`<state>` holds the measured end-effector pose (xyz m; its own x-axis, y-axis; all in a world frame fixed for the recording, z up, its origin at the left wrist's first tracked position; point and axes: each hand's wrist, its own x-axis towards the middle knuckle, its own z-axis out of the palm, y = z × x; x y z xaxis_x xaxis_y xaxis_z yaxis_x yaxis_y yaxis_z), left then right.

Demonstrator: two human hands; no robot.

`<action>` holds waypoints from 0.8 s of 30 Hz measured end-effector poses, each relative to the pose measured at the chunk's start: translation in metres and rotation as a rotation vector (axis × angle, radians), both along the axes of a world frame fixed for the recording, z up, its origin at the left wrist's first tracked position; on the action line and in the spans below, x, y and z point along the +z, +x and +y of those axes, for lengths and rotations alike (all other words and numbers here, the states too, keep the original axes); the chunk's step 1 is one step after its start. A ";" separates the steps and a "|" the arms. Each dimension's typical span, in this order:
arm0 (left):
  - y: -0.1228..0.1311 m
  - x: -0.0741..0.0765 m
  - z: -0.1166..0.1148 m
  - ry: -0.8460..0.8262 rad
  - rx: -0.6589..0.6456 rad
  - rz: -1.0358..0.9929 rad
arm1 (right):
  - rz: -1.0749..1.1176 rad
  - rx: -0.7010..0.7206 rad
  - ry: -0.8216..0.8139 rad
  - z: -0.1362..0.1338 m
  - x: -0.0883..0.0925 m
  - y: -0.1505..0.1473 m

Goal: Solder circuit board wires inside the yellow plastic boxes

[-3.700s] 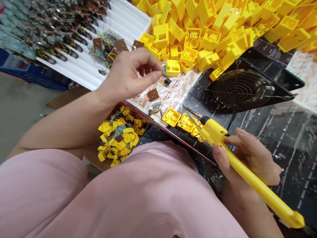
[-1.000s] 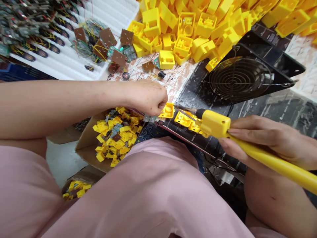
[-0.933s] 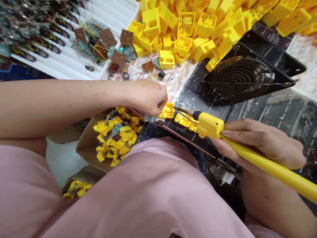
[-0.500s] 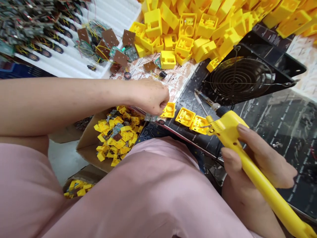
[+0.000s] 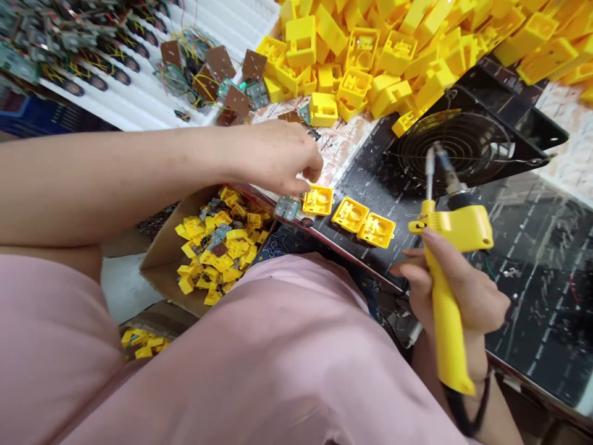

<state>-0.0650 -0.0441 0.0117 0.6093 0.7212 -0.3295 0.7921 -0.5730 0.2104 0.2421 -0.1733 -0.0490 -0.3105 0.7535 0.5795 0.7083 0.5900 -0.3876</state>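
Closest in are the pale pink trouser legs (image 5: 259, 371) of the seated person, with a cardboard box (image 5: 160, 275) just beside the knee. The box holds a loose pile of yellow plastic housing pieces (image 5: 215, 259), many with small circuit boards among them, kept low and within easy reach.

The hands are well apart. The left hand (image 5: 273, 157) reaches across, its loosely curled fingers (image 5: 312, 170) just above a small open yellow housing (image 5: 317, 199); whether they touch it, I cannot tell, and nothing shows in their grip. A small green circuit board (image 5: 287, 209) lies just beside that housing, on the edge of the desk. Two more open housings (image 5: 349, 214) (image 5: 376, 230) sit next to it in a short row, hollow sides up, apparently set out so that each interior is accessible.

The right hand (image 5: 456, 278) is wrapped around the long handle of a yellow soldering iron (image 5: 449, 228), which stands nearly upright, its metal tip (image 5: 442, 167) pointing away from the housings, perhaps to keep the heat clear of the plastic. The desk's black mat (image 5: 532, 309) has a glossy, scuffed surface with repeated printing.

Beyond, a black fan with a spiral wire guard (image 5: 456, 148) faces the work, probably to draw fumes away. Farther still rises a heap of yellow housings (image 5: 370, 55), angular and boxy, beside brown square boards with colored wires (image 5: 220, 62) on a white ribbed tray (image 5: 222, 18).
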 end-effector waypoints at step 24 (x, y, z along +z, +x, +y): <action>-0.043 -0.068 0.008 0.395 0.697 -0.162 | -0.149 0.175 0.079 0.046 -0.032 -0.061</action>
<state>-0.1077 -0.0359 -0.0562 -0.0039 0.9966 0.0822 0.9712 -0.0159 0.2379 0.1814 -0.1270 -0.0810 -0.5190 0.6346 0.5726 0.6386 0.7332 -0.2338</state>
